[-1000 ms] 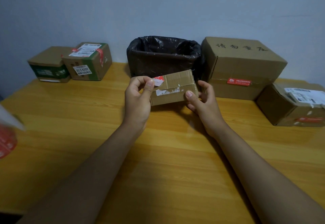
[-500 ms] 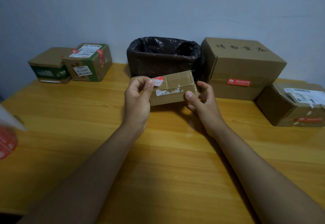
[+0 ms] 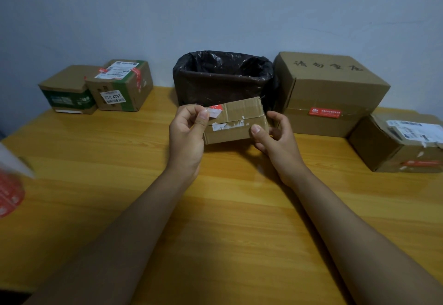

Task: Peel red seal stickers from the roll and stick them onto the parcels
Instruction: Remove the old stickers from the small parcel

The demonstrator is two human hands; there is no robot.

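The left hand pinched the red sticker against the small parcel's near-left corner, its length running rightward toward the right hand gripping the opposite end.

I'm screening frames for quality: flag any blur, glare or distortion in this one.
Head view: the red sticker roll at the left edge is badly blurred; the small brown cardboard parcel stays sharp; the glossy wooden table shows soft sheen; wide-angle bowing curves the edges.

Matt cardboard parcel, glossy wooden table, shiny plastic bin liner.
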